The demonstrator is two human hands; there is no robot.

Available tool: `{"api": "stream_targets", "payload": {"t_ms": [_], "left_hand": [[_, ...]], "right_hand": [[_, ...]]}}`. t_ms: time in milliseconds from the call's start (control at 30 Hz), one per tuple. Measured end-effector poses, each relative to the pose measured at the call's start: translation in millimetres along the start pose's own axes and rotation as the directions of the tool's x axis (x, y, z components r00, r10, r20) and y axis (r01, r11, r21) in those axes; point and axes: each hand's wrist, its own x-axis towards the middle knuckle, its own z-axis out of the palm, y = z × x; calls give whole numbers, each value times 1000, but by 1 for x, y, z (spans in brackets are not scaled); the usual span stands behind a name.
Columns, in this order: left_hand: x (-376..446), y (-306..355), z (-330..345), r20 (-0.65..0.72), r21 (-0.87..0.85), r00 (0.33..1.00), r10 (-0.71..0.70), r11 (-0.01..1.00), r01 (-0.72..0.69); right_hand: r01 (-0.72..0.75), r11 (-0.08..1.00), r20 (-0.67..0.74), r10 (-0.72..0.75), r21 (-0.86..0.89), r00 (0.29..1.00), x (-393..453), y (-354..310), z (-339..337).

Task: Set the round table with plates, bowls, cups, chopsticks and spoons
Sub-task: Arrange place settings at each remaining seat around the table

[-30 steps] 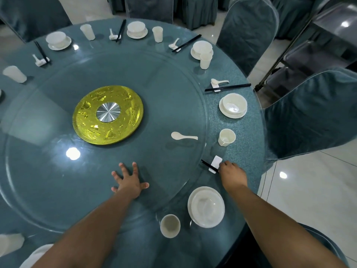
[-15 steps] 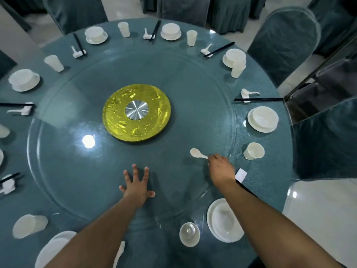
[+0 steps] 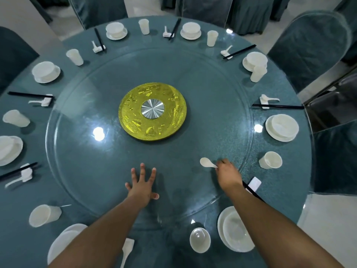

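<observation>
The spoon (image 3: 207,163) is small, white and glossy, with an oval bowl pointing left and a short handle running right; it lies on the glass turntable (image 3: 96,171), on its near-right part, well inside the rim. The right hand (image 3: 228,172) is curled over the handle's end with the fingertips closed on it, pinching the spoon. The left hand (image 3: 142,185) lies flat on the glass with fingers spread, open and holding nothing, to the left of the spoon and well apart from it. At the turntable's centre sits a yellow disc (image 3: 152,113) with a silver hub. Around it on the teal table (image 3: 286,89) I count eight plates, most with a bowl on them: two far, two right, one near-right (image 3: 234,231), one near-left, two left. Eight cups show, all white; the nearest cup (image 3: 200,239) stands just left of the near-right plate, and another (image 3: 270,160) stands right of the spoon, off the glass. Six chopstick pairs are visible, black, each across a white rest; one pair (image 3: 253,192) passes under the right wrist beside a white rest (image 3: 255,183). Besides the held spoon, five spoons lie by rests around the rim, and one more white piece near the left forearm is too blurred to name.
</observation>
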Motion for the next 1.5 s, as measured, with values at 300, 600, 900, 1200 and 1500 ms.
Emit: {"api": "stream_targets", "payload": {"t_ms": [300,600,900,1200,1500], "left_hand": [[-6,12,0,-13,-20,1000,-25,1000,24],[-19,60,-3,-60,-113,997,-48,993,41],[-26,115,-8,-79,-169,992,-99,982,84],[-16,153,-8,-88,-192,986,-143,974,124],[-11,162,-8,-95,-218,983,-159,967,136]], "right_hand": [[-76,992,-20,79,102,997,-16,39,-11],[-245,963,-56,253,116,966,-51,111,-16],[-374,921,-12,377,108,926,-73,152,-8],[-340,936,22,340,85,940,-72,160,-2],[-293,956,-24,293,-12,956,-72,163,-2]]}}
